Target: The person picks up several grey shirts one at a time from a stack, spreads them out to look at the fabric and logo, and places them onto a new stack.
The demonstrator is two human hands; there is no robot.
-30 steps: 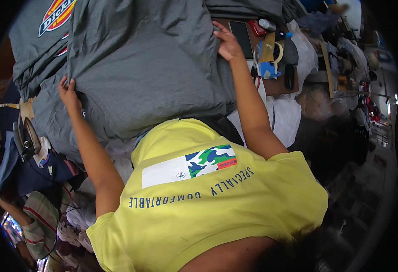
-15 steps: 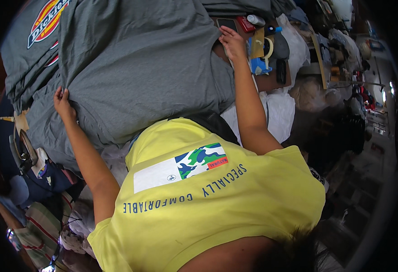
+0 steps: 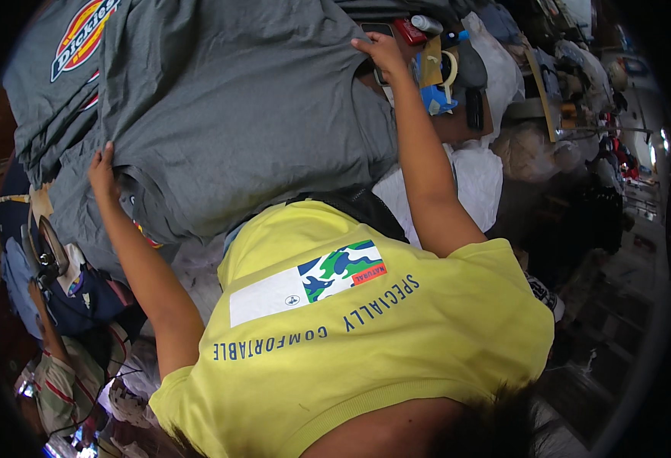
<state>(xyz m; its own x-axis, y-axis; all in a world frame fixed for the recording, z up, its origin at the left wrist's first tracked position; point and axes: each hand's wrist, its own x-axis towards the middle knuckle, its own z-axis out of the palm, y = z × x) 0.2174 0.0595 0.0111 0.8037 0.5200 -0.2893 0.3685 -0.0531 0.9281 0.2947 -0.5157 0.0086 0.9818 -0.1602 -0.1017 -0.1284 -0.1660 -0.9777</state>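
A grey T-shirt (image 3: 251,114) lies spread and wrinkled before me. Its near left part is raised into loose folds, and a bit of coloured print shows beneath. My left hand (image 3: 104,174) is closed on the shirt's left edge, thumb and fingers pinching the cloth. At the far right edge, my right hand (image 3: 385,58) pinches the same shirt between thumb and fingers. Another stretch of grey shirt fabric (image 3: 41,99) with a red and yellow printed emblem lies at the far left.
On the right stand a phone (image 3: 377,30), a red pack (image 3: 409,31), a silver can (image 3: 426,24), a tape roll (image 3: 449,69) and a blue packet (image 3: 436,100). White plastic (image 3: 476,187) hangs nearby. At left, another person's hand (image 3: 39,294) is near an iron (image 3: 51,248).
The shirt's near left edge has lifted and folded, baring some print under it. My right hand has shifted slightly left and away. The other person's forearm has moved up toward the iron.
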